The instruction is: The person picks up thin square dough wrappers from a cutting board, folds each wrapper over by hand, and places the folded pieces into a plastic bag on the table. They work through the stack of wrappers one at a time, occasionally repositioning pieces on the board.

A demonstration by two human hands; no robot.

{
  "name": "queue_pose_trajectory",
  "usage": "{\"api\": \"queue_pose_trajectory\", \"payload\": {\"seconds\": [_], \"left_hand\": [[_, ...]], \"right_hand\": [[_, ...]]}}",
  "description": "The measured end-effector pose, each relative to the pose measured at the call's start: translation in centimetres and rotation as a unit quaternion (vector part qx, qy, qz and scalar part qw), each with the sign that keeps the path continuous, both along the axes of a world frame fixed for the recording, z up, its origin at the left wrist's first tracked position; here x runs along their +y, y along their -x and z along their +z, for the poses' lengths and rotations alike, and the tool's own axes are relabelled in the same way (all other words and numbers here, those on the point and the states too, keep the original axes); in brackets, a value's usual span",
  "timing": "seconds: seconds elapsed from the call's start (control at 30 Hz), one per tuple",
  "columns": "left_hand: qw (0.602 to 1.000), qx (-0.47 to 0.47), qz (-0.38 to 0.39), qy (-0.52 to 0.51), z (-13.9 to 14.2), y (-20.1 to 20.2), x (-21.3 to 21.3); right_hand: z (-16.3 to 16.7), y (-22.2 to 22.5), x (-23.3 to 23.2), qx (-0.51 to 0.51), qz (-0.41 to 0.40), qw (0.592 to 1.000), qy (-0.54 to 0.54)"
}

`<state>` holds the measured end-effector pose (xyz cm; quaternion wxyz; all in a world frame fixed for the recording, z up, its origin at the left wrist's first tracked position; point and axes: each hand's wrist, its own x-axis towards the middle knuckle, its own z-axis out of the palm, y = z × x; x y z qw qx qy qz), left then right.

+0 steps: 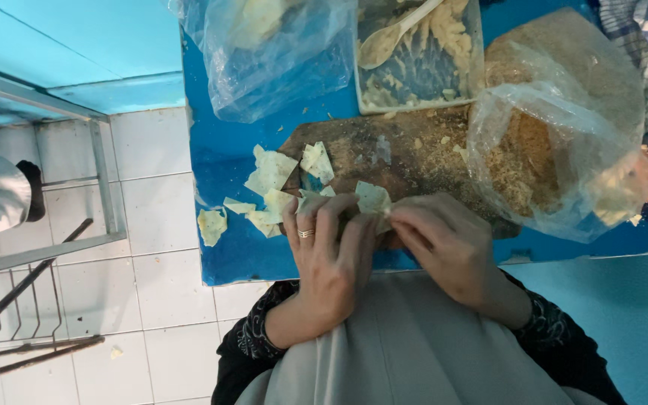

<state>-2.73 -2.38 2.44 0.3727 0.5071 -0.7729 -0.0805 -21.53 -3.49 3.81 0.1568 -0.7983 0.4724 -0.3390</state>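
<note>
We pinched both hands, left [329, 247] and right [444, 244], on a thin dough wrapper [373, 199], probably filled, which could tear if squeezed harder.

A single head-worn camera looks steeply down from above the person's own lap, close to the work. It faces the near edge of a blue-topped table [226, 259], which fills the far and right part of the frame, while white floor tiles [163, 300] show at left. No second view shares this scene
</note>
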Motion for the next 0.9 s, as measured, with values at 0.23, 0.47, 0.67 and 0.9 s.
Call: {"api": "queue_pose_trajectory", "payload": {"seconds": [0.23, 0.47, 0.67, 0.9], "left_hand": [[0.993, -0.108, -0.04, 0.024, 0.3, -1.6, 0.7], [0.99, -0.091, -0.107, 0.024, 0.2, -2.6, -0.8], [0.995, 0.038, -0.077, -0.042, 0.7, -2.3, -0.8], [0.996, 0.05, -0.029, -0.07, 0.5, -2.4, -0.6]], "right_hand": [[1.9, 0.8, -0.6, 0.065, 0.085, 0.993, -0.04], [2.4, 1.7, -2.0, 0.113, 0.13, 0.985, -0.022], [1.8, 1.0, -2.5, 0.087, 0.122, 0.988, -0.035], [0.9, 0.5, -3.5, 0.067, 0.058, 0.991, -0.103]]}}
